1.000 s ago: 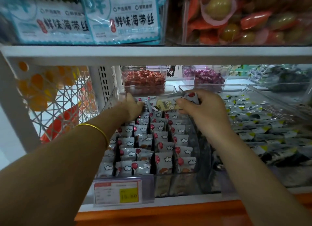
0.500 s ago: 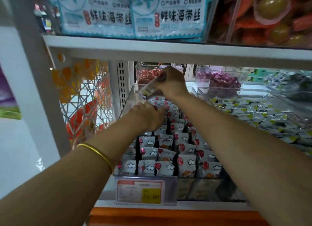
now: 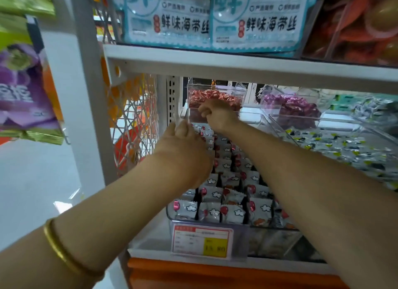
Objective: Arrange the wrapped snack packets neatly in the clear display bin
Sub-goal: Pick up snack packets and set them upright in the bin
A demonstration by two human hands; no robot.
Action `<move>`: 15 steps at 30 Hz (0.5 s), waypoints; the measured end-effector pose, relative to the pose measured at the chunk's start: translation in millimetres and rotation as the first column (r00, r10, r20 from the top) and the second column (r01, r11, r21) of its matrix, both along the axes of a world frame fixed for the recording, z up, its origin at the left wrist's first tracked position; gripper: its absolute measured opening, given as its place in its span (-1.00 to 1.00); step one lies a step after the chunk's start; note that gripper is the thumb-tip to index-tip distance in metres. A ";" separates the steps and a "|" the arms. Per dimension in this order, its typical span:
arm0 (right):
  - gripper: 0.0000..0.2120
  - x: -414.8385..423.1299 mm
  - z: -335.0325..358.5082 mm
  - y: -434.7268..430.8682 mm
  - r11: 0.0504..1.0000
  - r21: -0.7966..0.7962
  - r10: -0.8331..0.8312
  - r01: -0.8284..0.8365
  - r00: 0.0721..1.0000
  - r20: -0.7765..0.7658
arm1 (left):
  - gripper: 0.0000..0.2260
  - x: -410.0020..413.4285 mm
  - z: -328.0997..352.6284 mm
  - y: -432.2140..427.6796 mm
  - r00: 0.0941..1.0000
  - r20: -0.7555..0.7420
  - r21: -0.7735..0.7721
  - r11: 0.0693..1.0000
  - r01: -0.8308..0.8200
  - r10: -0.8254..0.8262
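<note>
Hands (image 3: 185,155) over packets (image 3: 226,211), under shelf edge (image 3: 237,66)

The packets (image 3: 232,213) in the clear bin (image 3: 273,240) are pale grey-white, printed with white clouds and a red balloon. The price tag (image 3: 202,241) is red and white with a yellow field. The shelf (image 3: 237,67) is white and the base (image 3: 215,275) is orange. Far sweets (image 3: 215,95) are shiny red, and those (image 3: 295,107) to the right are purple. The right packets (image 3: 336,146) are white with black and yellow-green marks. The top bags (image 3: 215,23) are light blue and white with black characters. The left bag (image 3: 19,88) is purple with green. The bangle (image 3: 62,254) is gold.
</note>
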State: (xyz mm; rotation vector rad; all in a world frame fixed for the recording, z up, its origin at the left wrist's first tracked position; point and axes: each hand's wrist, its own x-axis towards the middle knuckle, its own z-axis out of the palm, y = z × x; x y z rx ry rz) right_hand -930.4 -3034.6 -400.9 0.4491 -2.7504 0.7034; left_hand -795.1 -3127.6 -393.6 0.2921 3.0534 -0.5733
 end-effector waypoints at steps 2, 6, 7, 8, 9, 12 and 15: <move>-0.71 8.0 -2.2 4.1 0.998 -0.037 0.045 -0.045 0.999 0.014 | -0.46 6.8 -4.8 -2.9 1.000 0.003 0.055 0.998 -0.005 0.005; -0.62 36.9 3.5 10.6 0.938 -0.344 0.084 -0.052 0.993 0.079 | -0.47 8.3 -14.8 -11.2 0.997 -0.068 0.182 0.982 0.044 -0.032; -0.65 47.9 6.8 14.0 0.904 -0.427 0.065 -0.027 0.995 0.076 | -0.47 8.8 -16.7 -13.3 0.995 -0.091 0.211 0.975 0.070 -0.052; -0.68 61.2 9.9 18.2 0.870 -0.492 0.057 -0.014 0.996 0.073 | -0.47 9.4 -18.0 -14.9 0.991 -0.114 0.244 0.965 0.098 -0.072; -0.71 76.4 11.8 23.4 0.846 -0.533 0.062 -0.016 0.996 0.069 | -0.48 10.2 -18.8 -16.0 0.986 -0.139 0.289 0.949 0.127 -0.089; -0.81 128.4 10.9 42.0 0.860 -0.505 0.108 -0.074 0.993 0.037 | -0.58 16.1 -16.6 -16.9 0.966 -0.234 0.506 0.834 0.220 -0.113; -0.87 169.9 1.9 58.2 0.891 -0.438 0.151 -0.124 0.988 0.026 | -0.67 29.5 -20.1 -16.4 0.904 -0.425 0.637 0.695 0.334 -0.046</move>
